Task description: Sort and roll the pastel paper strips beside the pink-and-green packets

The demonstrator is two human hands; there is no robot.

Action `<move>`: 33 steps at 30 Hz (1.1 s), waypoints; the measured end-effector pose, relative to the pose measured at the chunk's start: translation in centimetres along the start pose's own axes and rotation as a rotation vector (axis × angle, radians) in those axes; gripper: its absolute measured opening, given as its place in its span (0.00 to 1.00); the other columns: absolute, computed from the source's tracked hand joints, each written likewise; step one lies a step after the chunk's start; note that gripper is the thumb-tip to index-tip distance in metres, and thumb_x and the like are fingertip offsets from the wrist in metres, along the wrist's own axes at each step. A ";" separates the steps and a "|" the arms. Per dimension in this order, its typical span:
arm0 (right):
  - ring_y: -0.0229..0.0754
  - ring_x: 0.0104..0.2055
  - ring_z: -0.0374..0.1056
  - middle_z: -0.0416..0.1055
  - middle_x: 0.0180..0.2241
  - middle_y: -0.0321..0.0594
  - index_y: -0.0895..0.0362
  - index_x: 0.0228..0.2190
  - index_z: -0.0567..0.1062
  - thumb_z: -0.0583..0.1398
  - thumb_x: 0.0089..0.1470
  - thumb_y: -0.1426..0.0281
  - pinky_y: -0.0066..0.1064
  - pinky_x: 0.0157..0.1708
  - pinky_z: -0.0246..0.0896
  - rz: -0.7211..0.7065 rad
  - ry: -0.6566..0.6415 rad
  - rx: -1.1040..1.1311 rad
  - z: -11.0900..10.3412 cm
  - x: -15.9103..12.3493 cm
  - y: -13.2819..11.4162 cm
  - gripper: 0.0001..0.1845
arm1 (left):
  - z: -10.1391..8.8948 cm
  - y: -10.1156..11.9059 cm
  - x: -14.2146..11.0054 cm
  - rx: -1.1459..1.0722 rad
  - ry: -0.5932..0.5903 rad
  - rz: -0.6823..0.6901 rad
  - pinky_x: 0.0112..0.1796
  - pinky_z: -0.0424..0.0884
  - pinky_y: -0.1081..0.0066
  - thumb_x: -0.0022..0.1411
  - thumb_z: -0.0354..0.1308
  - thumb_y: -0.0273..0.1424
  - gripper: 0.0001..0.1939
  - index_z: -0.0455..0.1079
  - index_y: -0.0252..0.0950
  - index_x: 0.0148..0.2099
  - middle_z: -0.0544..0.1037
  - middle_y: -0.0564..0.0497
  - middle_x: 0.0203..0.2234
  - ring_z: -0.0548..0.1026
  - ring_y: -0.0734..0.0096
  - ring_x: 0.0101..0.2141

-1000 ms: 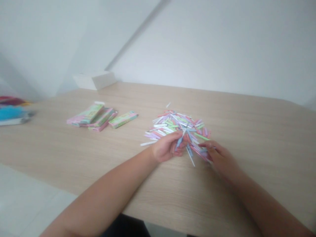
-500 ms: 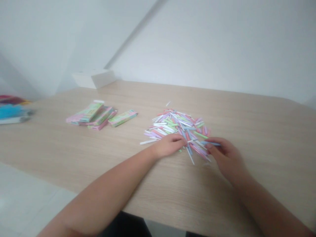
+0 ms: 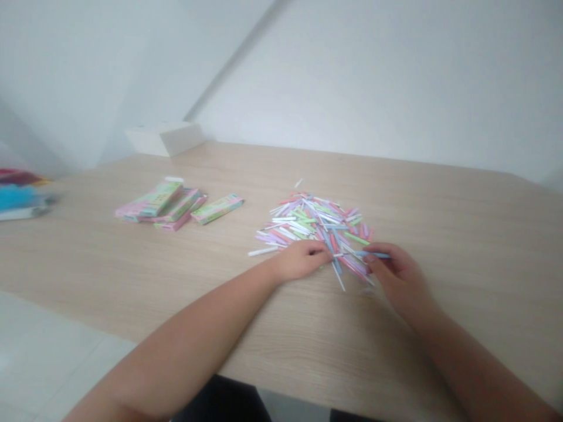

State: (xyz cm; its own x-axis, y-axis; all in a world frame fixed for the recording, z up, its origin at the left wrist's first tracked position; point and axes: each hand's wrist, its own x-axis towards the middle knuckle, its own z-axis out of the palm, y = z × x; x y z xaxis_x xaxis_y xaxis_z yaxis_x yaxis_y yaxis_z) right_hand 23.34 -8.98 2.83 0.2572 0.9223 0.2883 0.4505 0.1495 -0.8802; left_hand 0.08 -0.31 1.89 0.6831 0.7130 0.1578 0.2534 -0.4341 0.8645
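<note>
Over the near side of a loose pile of slim pastel sticks [image 3: 303,220], in white, pink, purple, green and blue, both hands are closed. My right hand [image 3: 398,272] pinches a slim blue pen-like stick [image 3: 377,255] between thumb and fingers, pointing left. A thin white stick [image 3: 338,255] comes out of the fingertips of my left hand [image 3: 303,259], in line with the blue one. Their ends are close together, and blur hides whether they join. The palm of my left hand is turned down, and its fingers are partly hidden.
To the left lie several stacked pastel boxes [image 3: 171,202] and one separate box [image 3: 217,209]. A white box [image 3: 167,139] stands by the wall. Blue and red items [image 3: 20,196] sit at the far left. The table's front edge [image 3: 272,387] is close to me.
My left hand has turned from palm up to palm down. The blue stick it held at first is now in my right hand, and the hands have come into line.
</note>
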 end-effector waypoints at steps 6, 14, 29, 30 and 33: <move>0.40 0.25 0.70 0.76 0.26 0.35 0.52 0.41 0.78 0.65 0.56 0.60 0.29 0.23 0.64 -0.028 -0.070 -0.020 0.1 0.0 0.4 0.12 | 0.0 -0.2 -0.1 0.047 -0.007 0.030 0.38 0.66 0.73 0.71 0.54 0.41 0.17 0.77 0.36 0.41 0.78 0.53 0.32 0.74 0.71 0.36; 0.42 0.28 0.72 0.78 0.31 0.39 0.52 0.43 0.79 0.66 0.58 0.56 0.31 0.26 0.67 -0.073 -0.203 -0.098 0.2 -0.1 1.2 0.16 | 0.0 0.2 -0.4 0.147 -0.035 0.073 0.36 0.65 0.72 0.72 0.53 0.44 0.19 0.79 0.36 0.43 0.81 0.52 0.33 0.75 0.70 0.36; 0.44 0.31 0.74 0.79 0.33 0.38 0.51 0.41 0.81 0.64 0.58 0.61 0.34 0.31 0.71 -0.150 -0.281 -0.233 0.4 0.1 1.2 0.12 | 0.2 0.1 -0.5 0.206 -0.039 0.175 0.41 0.69 0.69 0.68 0.59 0.34 0.17 0.75 0.38 0.57 0.82 0.48 0.40 0.77 0.66 0.39; 0.44 0.31 0.74 0.79 0.33 0.38 0.51 0.41 0.81 0.64 0.58 0.60 0.34 0.32 0.71 -0.144 -0.282 -0.229 0.4 0.1 1.3 0.12 | 0.3 0.2 -0.6 0.202 -0.027 0.148 0.39 0.68 0.70 0.67 0.60 0.35 0.16 0.75 0.37 0.54 0.81 0.49 0.39 0.76 0.67 0.38; 0.44 0.32 0.74 0.79 0.34 0.39 0.51 0.42 0.81 0.64 0.58 0.60 0.35 0.32 0.71 -0.136 -0.279 -0.213 0.4 0.1 1.4 0.12 | 0.3 0.2 -0.6 0.197 -0.026 0.124 0.37 0.67 0.71 0.67 0.60 0.37 0.11 0.76 0.36 0.46 0.80 0.50 0.36 0.75 0.69 0.36</move>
State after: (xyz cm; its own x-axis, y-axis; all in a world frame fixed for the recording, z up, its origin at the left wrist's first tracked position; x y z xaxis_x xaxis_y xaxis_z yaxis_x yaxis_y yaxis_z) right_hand 23.62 -8.55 1.50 -0.0470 0.9653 0.2570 0.6397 0.2267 -0.7344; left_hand -0.04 -0.96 1.81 0.7338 0.6346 0.2425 0.2934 -0.6180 0.7293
